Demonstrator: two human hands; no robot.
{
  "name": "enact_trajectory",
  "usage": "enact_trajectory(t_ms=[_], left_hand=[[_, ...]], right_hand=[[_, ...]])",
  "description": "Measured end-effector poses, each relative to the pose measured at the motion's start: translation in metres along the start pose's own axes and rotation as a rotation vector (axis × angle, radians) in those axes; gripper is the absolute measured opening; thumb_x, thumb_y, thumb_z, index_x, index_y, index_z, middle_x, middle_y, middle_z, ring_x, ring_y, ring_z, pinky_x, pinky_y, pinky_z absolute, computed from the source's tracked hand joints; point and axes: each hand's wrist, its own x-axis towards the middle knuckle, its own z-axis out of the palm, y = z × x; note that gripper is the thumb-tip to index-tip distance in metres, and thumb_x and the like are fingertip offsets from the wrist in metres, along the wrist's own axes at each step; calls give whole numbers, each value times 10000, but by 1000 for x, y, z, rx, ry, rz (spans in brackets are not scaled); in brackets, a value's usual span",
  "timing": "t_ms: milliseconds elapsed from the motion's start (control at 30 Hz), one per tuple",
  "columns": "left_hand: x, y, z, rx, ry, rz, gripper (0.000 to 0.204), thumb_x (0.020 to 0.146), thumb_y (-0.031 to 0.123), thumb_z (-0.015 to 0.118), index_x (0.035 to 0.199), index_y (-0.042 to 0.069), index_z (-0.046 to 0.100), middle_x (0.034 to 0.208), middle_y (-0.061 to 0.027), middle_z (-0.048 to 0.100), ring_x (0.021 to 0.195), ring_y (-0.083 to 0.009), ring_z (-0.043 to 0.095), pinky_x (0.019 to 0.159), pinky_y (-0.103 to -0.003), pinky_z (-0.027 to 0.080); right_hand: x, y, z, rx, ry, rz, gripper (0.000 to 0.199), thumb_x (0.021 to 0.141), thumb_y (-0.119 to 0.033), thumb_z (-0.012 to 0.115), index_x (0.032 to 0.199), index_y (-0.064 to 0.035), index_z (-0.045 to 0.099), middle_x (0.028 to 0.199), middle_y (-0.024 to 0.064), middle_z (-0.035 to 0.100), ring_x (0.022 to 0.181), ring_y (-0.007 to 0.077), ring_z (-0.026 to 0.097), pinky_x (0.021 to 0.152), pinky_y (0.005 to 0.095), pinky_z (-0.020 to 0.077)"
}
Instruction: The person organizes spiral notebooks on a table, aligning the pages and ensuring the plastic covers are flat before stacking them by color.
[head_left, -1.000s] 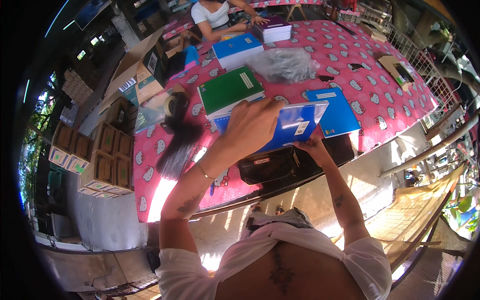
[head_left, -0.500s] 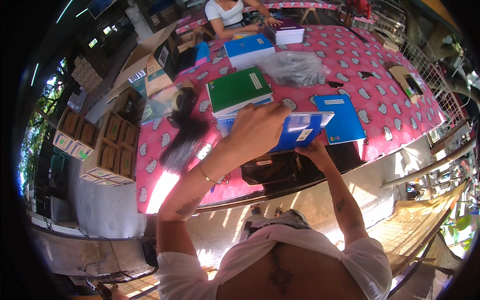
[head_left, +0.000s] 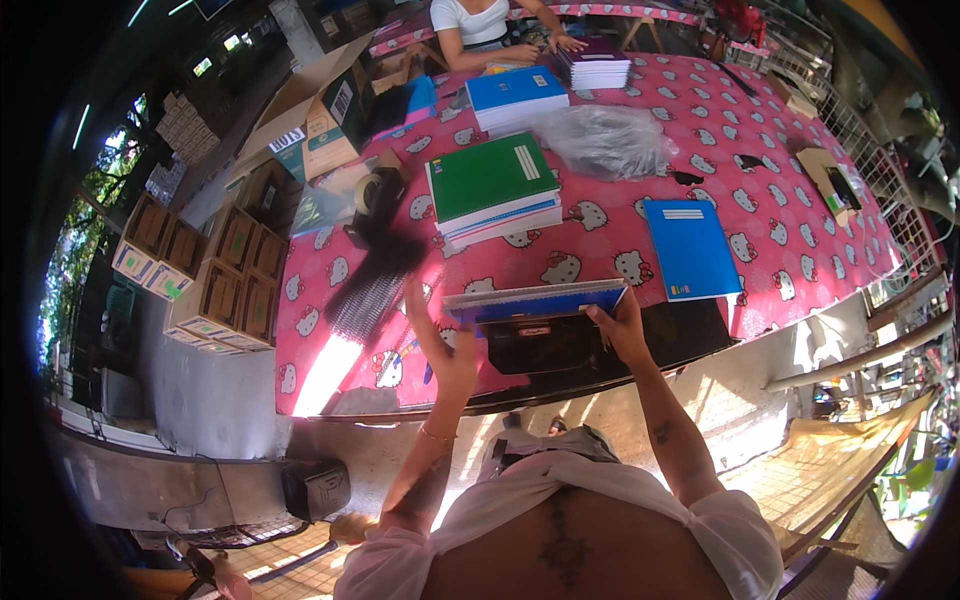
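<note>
A blue notebook (head_left: 545, 309) stands nearly edge-on at the near side of the table, its pale bound edge turned upward. At its right end my right hand (head_left: 624, 328) grips it, thumb on the near cover. My left hand (head_left: 446, 352) is beside the left end with its fingers stretched out and apart; whether it touches the notebook is unclear. Beyond it lies a stack of notebooks topped by a green one (head_left: 492, 178). Off to the right a single blue notebook (head_left: 693, 248) lies flat. Beneath the held notebook is a black flat surface (head_left: 570, 348) at the table edge.
A pink patterned cloth (head_left: 800, 235) covers the table. Farther back are a blue notebook stack (head_left: 515, 92), crumpled clear plastic (head_left: 605, 140) and a purple-topped stack (head_left: 592, 62) under another person's hand. A tape dispenser (head_left: 375, 200), an open carton (head_left: 315, 120) and stacked boxes (head_left: 225, 270) stand left.
My left hand has come off the notebook's top and moved down to its left end, fingers spreading. The notebook has come nearer and tipped more edge-on, uncovering the green-topped stack's front.
</note>
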Motion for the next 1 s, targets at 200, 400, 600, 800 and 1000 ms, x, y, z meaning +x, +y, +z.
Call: enact_trajectory(t_ms=[200,400,600,800,1000], left_hand=[[-29,-21,35,-855,419,-780,328,836,2,471,1155,-8,548,1015,-49,557,951,-121,524,823,-265,436],[-13,-161,67,396,51,-178,253,929,42,563,1171,-11,615,968,-178,577,793,-306,583,711,-424,492],[9,-170,46,17,-104,-219,266,916,38,630,1179,1,652,974,-163,582,834,-340,597,716,-453,502],[29,-64,-47,-353,-255,-253,236,943,73,651,1175,34,672,905,-113,601,715,-197,588,638,-321,480],[16,-48,-49,-548,-230,-354,166,941,68,687,1092,-3,684,711,-37,619,606,-76,545,555,-237,431]], right_hand=[[-3,47,-12,-163,-31,10,417,828,-102,811,1180,-25,601,1067,45,672,1024,135,615,921,305,482],[-20,52,-36,-83,36,67,468,823,-103,824,1219,-31,585,1124,56,648,1071,147,587,971,322,463],[-22,-56,24,-510,369,-547,687,766,-305,867,1332,-71,557,1373,146,491,1284,268,488,1040,453,423],[-10,-82,148,-1249,-269,-758,413,812,-260,764,1184,-113,664,1291,85,569,1196,297,557,971,488,437],[24,-42,158,-1186,-235,-617,205,831,-186,729,1029,-135,718,934,73,702,839,275,676,795,400,520]])
